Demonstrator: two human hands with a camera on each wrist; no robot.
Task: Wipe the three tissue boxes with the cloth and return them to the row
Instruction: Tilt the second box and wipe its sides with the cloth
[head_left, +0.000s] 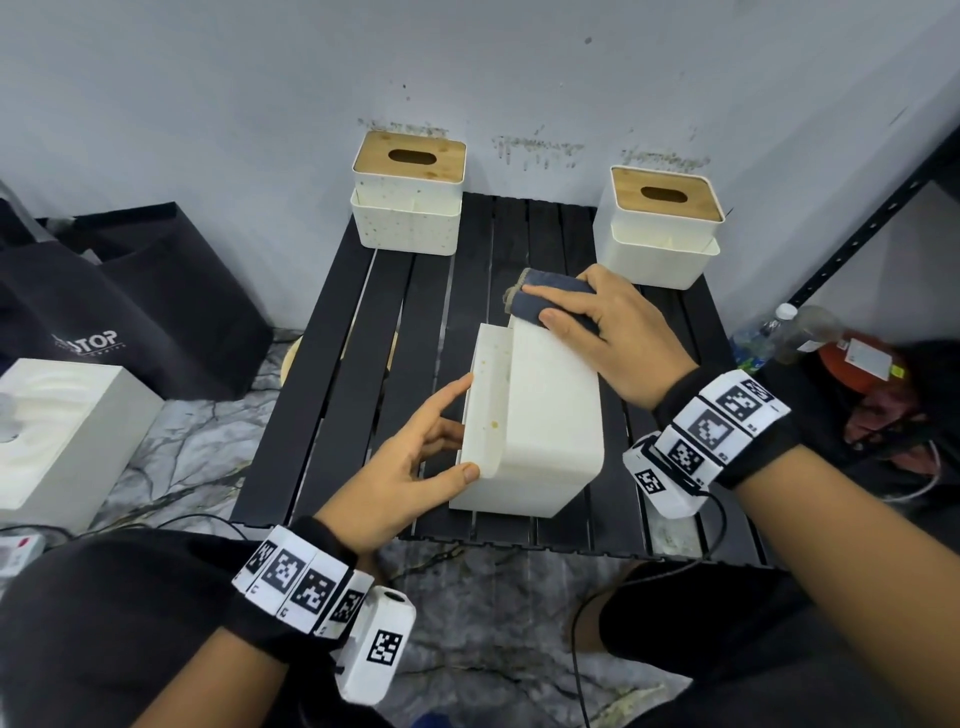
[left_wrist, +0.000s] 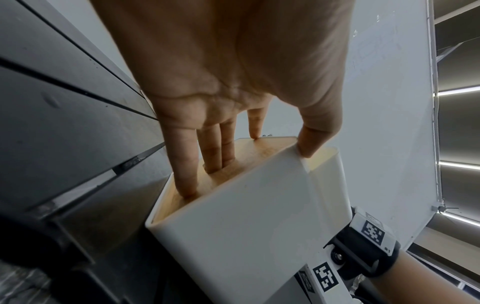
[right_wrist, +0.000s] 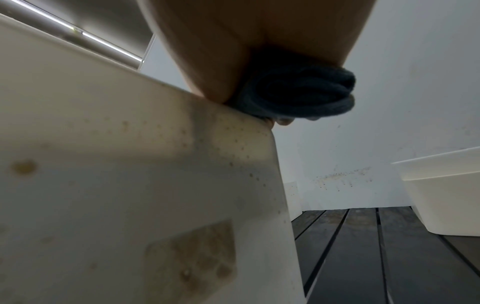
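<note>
Wiping the tipped box (head_left: 540, 415) at frame centre on the counter (head_left: 353, 364), the right hand (head_left: 618, 332) clamps its fingers on the cloth (head_left: 550, 293) at the far edge. The left hand (head_left: 410, 462), fingers straight, braces the lid side. Best: firm, overlapping strokes across the speckled face.

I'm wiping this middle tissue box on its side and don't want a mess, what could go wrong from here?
1. The tissue box lies on its side near the table's front edge; a hard wipe might push it off.
2. The left hand steadies it mostly with fingertips on the wooden lid; the lid might shift.
3. The cloth is bunched under the right hand, so spots may be missed.
</note>
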